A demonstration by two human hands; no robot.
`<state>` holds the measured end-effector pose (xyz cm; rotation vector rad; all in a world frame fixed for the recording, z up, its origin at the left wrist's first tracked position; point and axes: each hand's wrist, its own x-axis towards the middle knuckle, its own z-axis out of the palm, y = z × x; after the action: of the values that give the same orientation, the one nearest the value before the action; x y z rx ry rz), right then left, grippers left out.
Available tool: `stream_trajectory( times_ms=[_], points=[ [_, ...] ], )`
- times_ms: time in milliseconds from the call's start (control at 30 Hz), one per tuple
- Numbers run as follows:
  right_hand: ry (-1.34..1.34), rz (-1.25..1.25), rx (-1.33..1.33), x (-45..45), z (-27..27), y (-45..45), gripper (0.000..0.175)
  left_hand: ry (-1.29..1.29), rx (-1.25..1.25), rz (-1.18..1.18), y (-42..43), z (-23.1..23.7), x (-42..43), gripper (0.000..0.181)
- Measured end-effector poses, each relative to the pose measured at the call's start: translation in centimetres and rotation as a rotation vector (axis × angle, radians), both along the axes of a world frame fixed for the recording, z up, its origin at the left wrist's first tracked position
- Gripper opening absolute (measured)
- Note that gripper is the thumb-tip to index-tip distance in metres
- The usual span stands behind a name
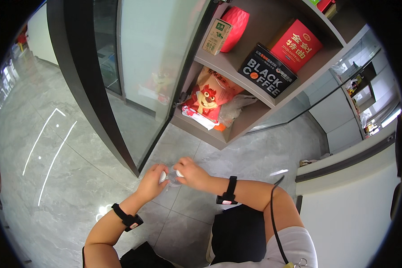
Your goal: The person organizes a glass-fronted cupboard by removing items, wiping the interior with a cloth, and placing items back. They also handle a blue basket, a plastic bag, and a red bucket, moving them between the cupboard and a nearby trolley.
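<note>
Both hands are close together in front of me, above the grey tiled floor. My left hand (154, 181) has its fingers round a small white round thing (162, 176), perhaps a cap. Just right of it, my right hand (191, 174) holds another white round piece (179, 173) between thumb and fingers. Between the hands shows a clear, see-through object (173, 181), perhaps a plastic container; its shape is hard to make out, and the fingers hide part of it.
An open glass door with a dark frame (104, 83) stands ahead to the left. Beyond the hands is a shelf cabinet (221, 139) holding a black coffee box (268, 70), a red box (298, 45), a beige carton (217, 37), a red vase (236, 26) and a printed bag (207, 97).
</note>
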<state>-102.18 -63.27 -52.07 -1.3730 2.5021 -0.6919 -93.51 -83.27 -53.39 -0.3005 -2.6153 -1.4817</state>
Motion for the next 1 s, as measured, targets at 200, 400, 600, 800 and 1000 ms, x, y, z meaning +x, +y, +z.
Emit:
stream_trajectory(
  times_ms=[200, 400, 600, 800, 1000],
  points=[
    [-0.079, -0.047, 0.03, 0.5, 0.6, -1.8, 0.046, 0.052, -0.211, 0.026, 1.3, 1.0, 1.2, 0.055],
    [-0.34, -0.099, 0.027, -1.6, 0.9, -0.7, 0.046, 0.163, -0.286, 0.127, 3.5, 0.9, 0.6, 0.054],
    [-0.307, -0.381, 0.146, -11.1, -0.8, 2.4, 0.042, 0.204, -0.267, 0.17, 4.0, 1.0, -0.9, 0.039],
    [0.486, -1.171, 0.365, -29.6, -0.4, 9.4, 0.067, 0.226, -0.233, 0.136, 3.6, 0.8, -0.3, 0.033],
    [-0.121, -0.839, 0.334, -29.4, -4.5, 12.8, 0.053, 0.126, -0.267, 0.126, 2.3, 0.6, 0.9, 0.034]
  ],
)
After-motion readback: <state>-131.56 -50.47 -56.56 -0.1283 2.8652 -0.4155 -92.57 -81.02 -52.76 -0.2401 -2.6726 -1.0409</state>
